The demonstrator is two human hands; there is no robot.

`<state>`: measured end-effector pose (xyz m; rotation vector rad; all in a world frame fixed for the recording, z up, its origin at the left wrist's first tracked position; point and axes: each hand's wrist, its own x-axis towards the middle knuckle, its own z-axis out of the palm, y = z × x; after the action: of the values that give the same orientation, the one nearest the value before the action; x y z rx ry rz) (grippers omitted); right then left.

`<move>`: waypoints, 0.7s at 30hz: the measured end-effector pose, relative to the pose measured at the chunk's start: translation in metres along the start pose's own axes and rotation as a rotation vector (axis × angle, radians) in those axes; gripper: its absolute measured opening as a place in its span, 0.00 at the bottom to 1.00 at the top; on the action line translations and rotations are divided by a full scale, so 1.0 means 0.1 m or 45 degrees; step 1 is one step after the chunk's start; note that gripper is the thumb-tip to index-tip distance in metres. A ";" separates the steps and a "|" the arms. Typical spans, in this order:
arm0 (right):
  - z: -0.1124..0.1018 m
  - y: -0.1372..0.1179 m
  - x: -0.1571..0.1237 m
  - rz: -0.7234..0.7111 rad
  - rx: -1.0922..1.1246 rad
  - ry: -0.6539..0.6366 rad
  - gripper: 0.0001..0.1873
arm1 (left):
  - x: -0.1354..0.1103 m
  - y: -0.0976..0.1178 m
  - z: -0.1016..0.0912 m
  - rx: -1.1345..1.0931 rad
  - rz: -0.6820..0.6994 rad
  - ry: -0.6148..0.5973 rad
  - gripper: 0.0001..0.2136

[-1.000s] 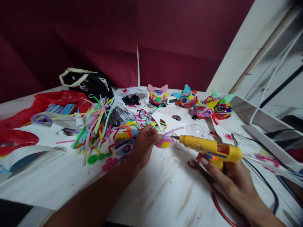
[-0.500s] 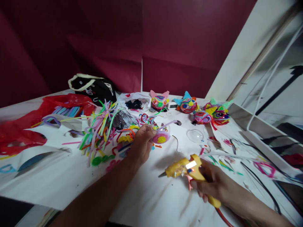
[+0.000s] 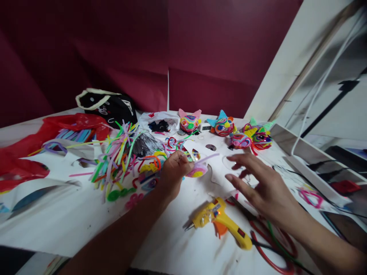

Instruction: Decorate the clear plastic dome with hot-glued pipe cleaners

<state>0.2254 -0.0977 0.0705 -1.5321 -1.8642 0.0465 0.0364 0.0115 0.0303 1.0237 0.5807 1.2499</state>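
My left hand is closed on a round craft piece, lilac and pink with a yellow spot. From it a lilac pipe cleaner sticks out to the right. My right hand hangs over the table with fingers apart and nothing between them. Just behind its fingertips shows part of a clear plastic dome, mostly covered by the hand. Below, a yellow hot glue gun lies on its side on the white tabletop, nozzle to the left and orange trigger toward me.
A heap of coloured pipe cleaners lies to the left, beside a red plastic bag. Behind stand a black bag and several decorated animal heads. Red and black cables curl at the lower right, near a white ledge.
My right hand has let go of the glue gun, which now rests on the table. That hand has risen and opened. My left hand keeps its hold on the round piece.
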 end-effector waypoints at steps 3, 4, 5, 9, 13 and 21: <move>0.05 -0.04 0.22 -0.097 0.023 0.052 0.17 | -0.01 -0.01 0.01 0.009 -0.016 -0.014 0.11; 0.08 -0.04 0.27 -0.108 0.036 0.041 0.16 | -0.01 -0.01 0.01 0.011 -0.021 -0.018 0.12; 0.11 -0.04 0.30 -0.115 0.051 0.033 0.14 | -0.01 -0.01 0.01 0.012 -0.026 -0.019 0.12; 0.20 -0.02 0.32 -0.068 0.156 0.030 0.09 | -0.01 -0.02 0.02 0.020 -0.044 -0.020 0.12; 0.25 0.00 0.27 0.084 0.269 0.042 0.10 | -0.02 -0.03 0.02 0.036 -0.032 -0.021 0.12; 0.41 0.03 0.24 0.344 0.567 0.058 0.13 | -0.03 -0.03 0.03 -0.001 -0.035 -0.011 0.12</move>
<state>0.2048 -0.0601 0.0508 -1.4380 -1.4729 0.5118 0.0396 0.0078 0.0282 1.0169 0.5856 1.2204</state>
